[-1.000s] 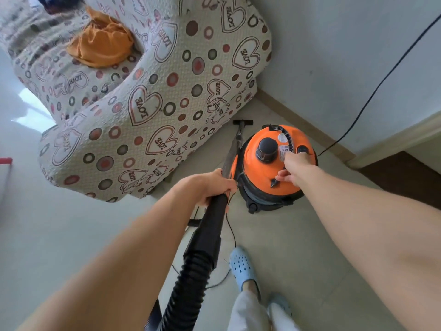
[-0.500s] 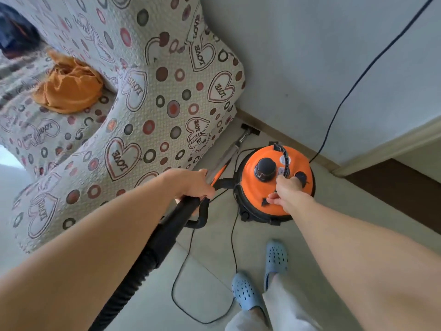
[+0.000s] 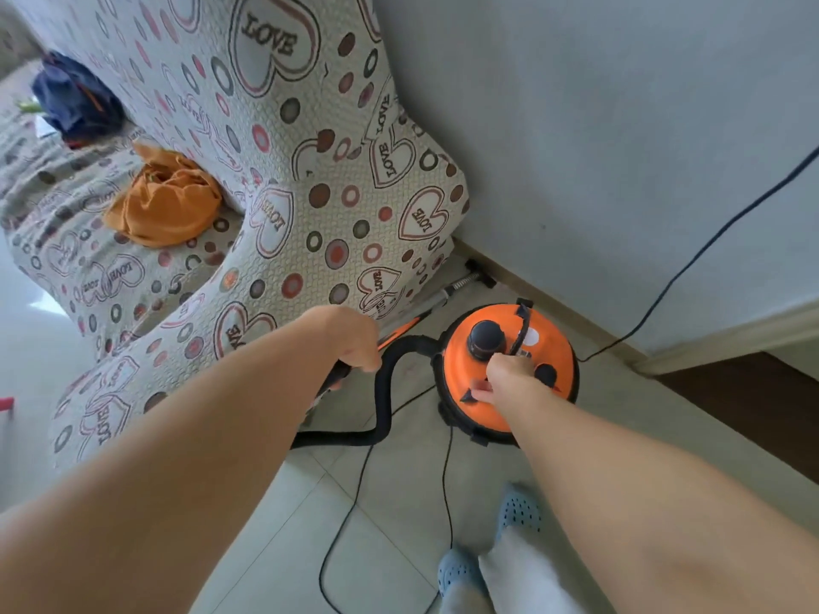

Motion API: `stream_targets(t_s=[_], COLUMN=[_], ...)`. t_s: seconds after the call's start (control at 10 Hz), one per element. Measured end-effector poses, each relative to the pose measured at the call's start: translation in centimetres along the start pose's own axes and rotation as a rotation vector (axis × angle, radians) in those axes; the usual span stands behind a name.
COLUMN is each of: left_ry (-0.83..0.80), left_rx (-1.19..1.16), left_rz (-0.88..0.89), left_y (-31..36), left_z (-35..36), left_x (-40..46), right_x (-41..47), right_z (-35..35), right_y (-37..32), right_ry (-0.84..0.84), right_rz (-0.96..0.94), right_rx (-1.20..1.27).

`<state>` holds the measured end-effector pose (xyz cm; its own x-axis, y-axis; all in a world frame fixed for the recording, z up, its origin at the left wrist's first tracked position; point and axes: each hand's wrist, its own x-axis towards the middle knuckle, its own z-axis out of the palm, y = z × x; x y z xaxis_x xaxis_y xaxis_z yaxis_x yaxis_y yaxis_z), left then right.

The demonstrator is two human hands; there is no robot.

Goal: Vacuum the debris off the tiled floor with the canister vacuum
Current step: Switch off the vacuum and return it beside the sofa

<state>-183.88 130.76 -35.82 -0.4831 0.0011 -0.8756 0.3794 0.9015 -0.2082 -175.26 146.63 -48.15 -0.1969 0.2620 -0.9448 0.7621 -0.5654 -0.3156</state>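
Observation:
An orange canister vacuum with a black knob stands on the tiled floor near the wall corner. My right hand rests on its lid, fingers curled round the black carry handle. My left hand grips the wand's black handle beside the sofa arm. The black ribbed hose loops from there to the canister. The wand runs along the sofa's side to a black floor nozzle at the baseboard.
A heart-patterned sofa fills the left, with an orange cloth and a dark bag on it. A black power cord climbs the wall; more cord lies on the floor. My blue clogs stand near it.
The view has pulled back and upward. My left hand has drawn the wand handle back toward the sofa arm, and the hose now loops on the floor. My right hand stays on the canister.

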Motion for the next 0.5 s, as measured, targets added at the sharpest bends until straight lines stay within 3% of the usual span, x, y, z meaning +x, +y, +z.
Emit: stream_targets(t_s=[0.2, 0.5], left_ry=[0.13, 0.298], left_rx=[0.175, 0.324], left_rz=[-0.004, -0.084], left_y=[1.1, 3.6], left_z=[-0.1, -0.5], left_x=[-1.3, -4.7], right_x=[-2.6, -8.0], right_z=[-1.1, -0.8], right_y=[-2.2, -6.4], right_ry=[-0.084, -0.132], right_rz=[-0.125, -0.671], right_rx=[-0.913, -1.044])
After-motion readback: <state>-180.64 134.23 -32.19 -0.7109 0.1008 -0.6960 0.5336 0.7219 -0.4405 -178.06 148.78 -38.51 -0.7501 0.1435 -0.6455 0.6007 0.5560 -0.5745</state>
